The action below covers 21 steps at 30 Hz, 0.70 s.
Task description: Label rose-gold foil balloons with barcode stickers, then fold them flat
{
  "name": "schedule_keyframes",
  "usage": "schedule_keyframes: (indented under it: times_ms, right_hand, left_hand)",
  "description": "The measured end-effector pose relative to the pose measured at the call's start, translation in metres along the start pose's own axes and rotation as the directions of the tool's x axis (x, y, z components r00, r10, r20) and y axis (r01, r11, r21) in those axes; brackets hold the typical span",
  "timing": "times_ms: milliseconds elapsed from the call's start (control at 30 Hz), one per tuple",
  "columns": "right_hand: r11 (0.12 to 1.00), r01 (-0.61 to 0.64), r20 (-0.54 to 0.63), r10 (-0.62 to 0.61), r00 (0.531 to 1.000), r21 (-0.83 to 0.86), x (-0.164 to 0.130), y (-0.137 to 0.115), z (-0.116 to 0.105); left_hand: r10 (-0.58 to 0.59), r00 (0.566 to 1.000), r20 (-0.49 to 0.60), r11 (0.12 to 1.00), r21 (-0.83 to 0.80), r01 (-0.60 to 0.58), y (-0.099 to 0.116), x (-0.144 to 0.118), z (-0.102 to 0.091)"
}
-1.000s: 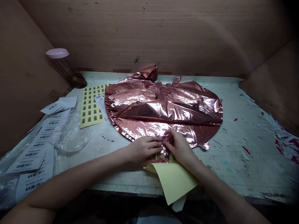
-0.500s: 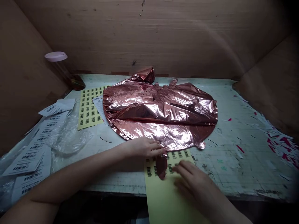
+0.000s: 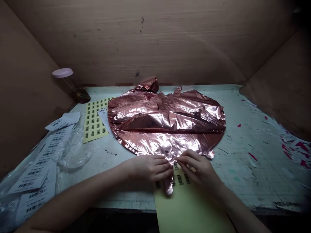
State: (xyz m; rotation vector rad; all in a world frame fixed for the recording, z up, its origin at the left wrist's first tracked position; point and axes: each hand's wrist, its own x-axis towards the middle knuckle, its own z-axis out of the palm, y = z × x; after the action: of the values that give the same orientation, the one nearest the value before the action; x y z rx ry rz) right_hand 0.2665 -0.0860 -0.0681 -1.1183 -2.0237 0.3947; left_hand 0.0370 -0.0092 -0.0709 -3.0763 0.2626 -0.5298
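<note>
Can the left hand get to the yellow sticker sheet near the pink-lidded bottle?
Probably yes: the left hand has bare table between it and that yellow barcode sticker sheet, with only crumpled clear plastic off to one side.

— How is the scene lit?
— Dimly, from above; bright glare is thrown off the crinkled foil balloon point(image 3: 167, 124), while the wooden walls point(image 3: 155, 38) are left dull.
— And the sharpness?
— The centre is rendered fairly sharp; the corners are darkened and stretched, and the labels point(image 3: 31, 176) at the left edge are smeared.
</note>
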Motion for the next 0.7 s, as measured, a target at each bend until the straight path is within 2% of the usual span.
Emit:
schedule_keyframes:
  times_ms: [67, 100, 133, 200, 267, 300, 367, 433, 467, 533, 600, 633, 667, 700]
  right_hand:
    - [0.998, -0.042, -0.007, 0.042, 0.999, 0.042, -0.003, 0.001, 0.0]
    - [0.997, -0.053, -0.007, 0.053, 0.999, 0.064, -0.003, 0.001, -0.001]
    - [0.994, -0.064, -0.008, 0.065, 0.998, 0.092, -0.004, -0.001, -0.002]
    - [0.98, -0.101, 0.012, 0.101, 0.995, 0.17, -0.003, -0.006, -0.005]
    - [0.966, -0.157, 0.049, 0.15, 0.987, 0.205, -0.001, -0.011, -0.006]
    - [0.966, -0.182, 0.068, 0.172, 0.983, 0.184, 0.0, -0.013, -0.005]
    - [0.982, -0.176, 0.059, 0.172, 0.983, 0.07, 0.004, -0.014, 0.001]
    - [0.993, -0.093, 0.0, 0.094, 0.996, -0.067, 0.007, -0.012, 0.01]
    - [0.993, -0.037, -0.029, 0.035, 0.999, -0.11, 0.009, -0.011, 0.014]
    - [0.99, 0.033, -0.086, -0.046, 0.995, -0.14, 0.011, -0.01, 0.018]
    - [0.993, 0.027, -0.131, -0.042, 0.991, -0.114, 0.011, -0.011, 0.018]
    - [0.995, 0.015, -0.142, -0.03, 0.989, -0.103, 0.01, -0.012, 0.018]
    - [0.994, 0.018, -0.139, -0.032, 0.99, -0.105, 0.008, -0.014, 0.017]
    - [0.992, 0.044, -0.122, -0.059, 0.991, -0.121, 0.006, -0.015, 0.017]
  left_hand:
    - [-0.11, 0.992, -0.059, 0.989, -0.105, 0.104, 0.001, 0.002, 0.005]
    - [-0.222, 0.971, -0.093, 0.958, -0.207, 0.199, 0.0, 0.003, 0.007]
    - [-0.361, 0.926, -0.107, 0.892, -0.329, 0.31, 0.0, 0.004, 0.01]
    - [-0.632, 0.773, -0.062, 0.658, -0.571, 0.491, -0.003, 0.007, 0.014]
    - [-0.786, 0.617, 0.045, 0.39, -0.739, 0.55, -0.006, 0.011, 0.017]
    - [-0.824, 0.558, 0.099, 0.276, -0.79, 0.547, -0.008, 0.013, 0.018]
    - [-0.854, 0.489, 0.18, 0.124, -0.842, 0.525, -0.01, 0.016, 0.02]
    - [-0.865, 0.455, 0.214, 0.07, -0.844, 0.531, -0.012, 0.017, 0.019]
    - [-0.862, 0.455, 0.222, 0.067, -0.84, 0.538, -0.014, 0.017, 0.017]
    - [-0.826, 0.508, 0.245, 0.085, -0.836, 0.542, -0.023, 0.014, 0.009]
    - [-0.75, 0.593, 0.293, 0.105, -0.833, 0.544, -0.04, 0.012, -0.005]
    - [-0.725, 0.615, 0.311, 0.119, -0.822, 0.556, -0.052, 0.011, -0.013]
    - [-0.734, 0.603, 0.314, 0.138, -0.799, 0.585, -0.066, 0.012, -0.021]
    - [-0.775, 0.557, 0.3, 0.158, -0.761, 0.63, -0.083, 0.014, -0.029]
